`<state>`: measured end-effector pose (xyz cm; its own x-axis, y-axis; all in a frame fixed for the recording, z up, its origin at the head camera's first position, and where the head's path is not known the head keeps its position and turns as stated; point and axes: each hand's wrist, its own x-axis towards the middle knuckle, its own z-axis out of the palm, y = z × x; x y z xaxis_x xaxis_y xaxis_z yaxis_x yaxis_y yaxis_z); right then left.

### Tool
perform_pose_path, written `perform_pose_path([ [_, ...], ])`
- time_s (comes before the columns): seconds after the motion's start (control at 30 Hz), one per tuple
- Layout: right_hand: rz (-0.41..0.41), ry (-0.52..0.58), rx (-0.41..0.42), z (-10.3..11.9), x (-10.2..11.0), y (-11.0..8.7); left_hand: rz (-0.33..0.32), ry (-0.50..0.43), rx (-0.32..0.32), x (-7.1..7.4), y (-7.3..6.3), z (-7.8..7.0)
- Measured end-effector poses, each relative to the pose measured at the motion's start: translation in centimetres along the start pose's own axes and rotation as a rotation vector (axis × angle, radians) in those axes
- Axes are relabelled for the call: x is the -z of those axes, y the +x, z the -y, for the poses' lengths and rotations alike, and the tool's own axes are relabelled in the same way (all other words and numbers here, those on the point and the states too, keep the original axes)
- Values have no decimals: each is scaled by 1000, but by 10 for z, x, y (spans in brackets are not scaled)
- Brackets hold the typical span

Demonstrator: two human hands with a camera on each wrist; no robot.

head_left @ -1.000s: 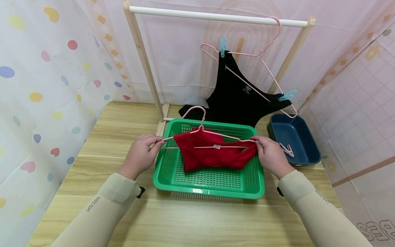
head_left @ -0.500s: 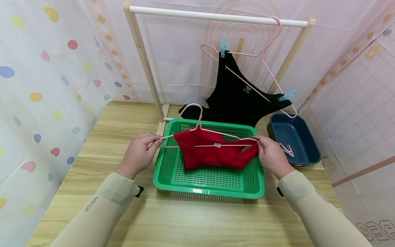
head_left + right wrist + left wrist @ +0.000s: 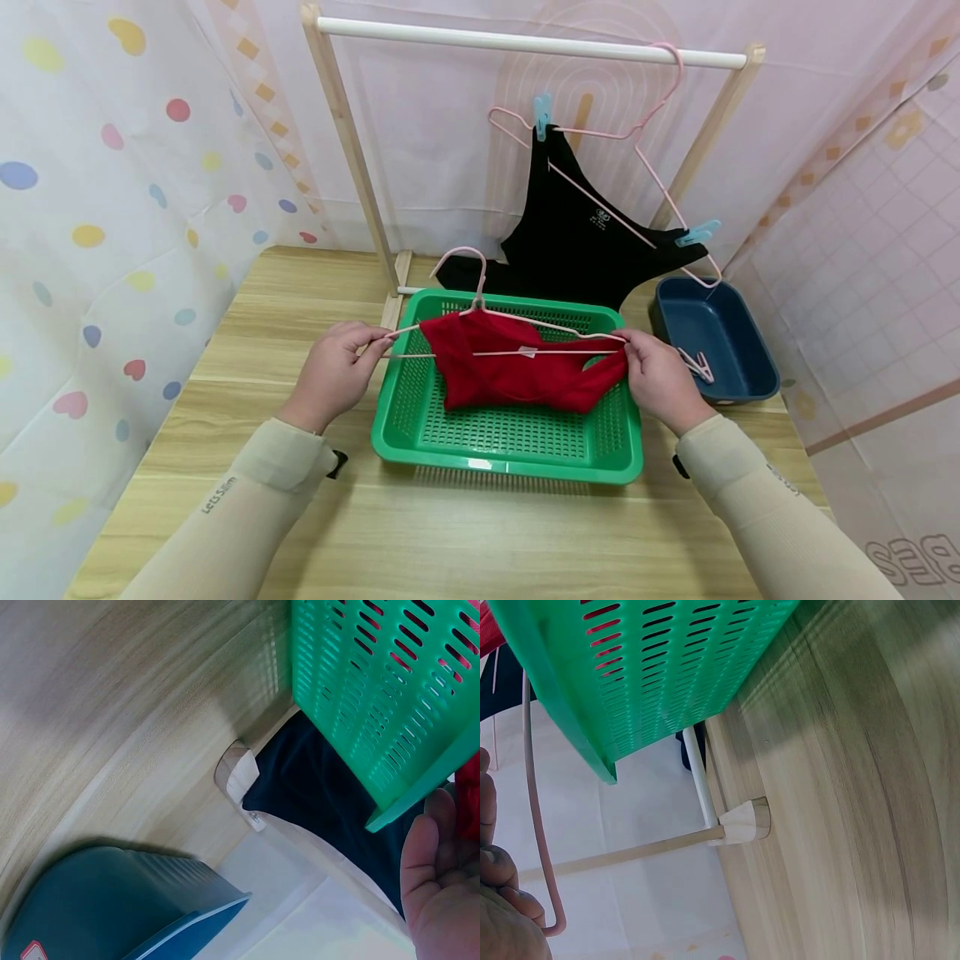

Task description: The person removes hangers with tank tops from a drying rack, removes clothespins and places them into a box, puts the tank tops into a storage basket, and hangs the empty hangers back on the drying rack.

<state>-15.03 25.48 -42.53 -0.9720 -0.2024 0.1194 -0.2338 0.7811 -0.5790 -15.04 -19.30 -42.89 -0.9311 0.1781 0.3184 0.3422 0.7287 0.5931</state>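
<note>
A pink clothes hanger (image 3: 483, 273) carries a red sleeveless top (image 3: 517, 383) over the green slotted basket (image 3: 510, 467). My left hand (image 3: 330, 371) pinches the hanger's left end, which sticks out bare past the red fabric. At the other end, my right hand (image 3: 663, 379) grips the hanger together with the red strap. The hook points up and curls to the left. In the left wrist view the rounded hanger end (image 3: 534, 791) runs down beside my curled fingers (image 3: 499, 866). The right wrist view has red cloth (image 3: 471, 799) at my fingertips, partly out of frame.
Behind the basket stands a wooden rack with a white bar (image 3: 487, 37). A black tank top (image 3: 562, 233) hangs from it, lopsided, on another pink hanger with two blue clothespins (image 3: 543, 117). To the right, a dark blue basin (image 3: 738, 346) holds pink clothespins (image 3: 702, 367).
The hanger and red top have shifted slightly up and to the left, the hook most visibly. My left hand has moved a little left; the right hand has barely moved.
</note>
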Motion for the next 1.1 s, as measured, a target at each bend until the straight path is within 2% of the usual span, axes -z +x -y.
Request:
perform_pose_path([
  [0.53,-36,15,32,-5,-4,-1,-10,-5,2,1,-1,0],
  [1.1,-31,30,33,-6,-5,-3,-12,1,-5,1,-1,0],
])
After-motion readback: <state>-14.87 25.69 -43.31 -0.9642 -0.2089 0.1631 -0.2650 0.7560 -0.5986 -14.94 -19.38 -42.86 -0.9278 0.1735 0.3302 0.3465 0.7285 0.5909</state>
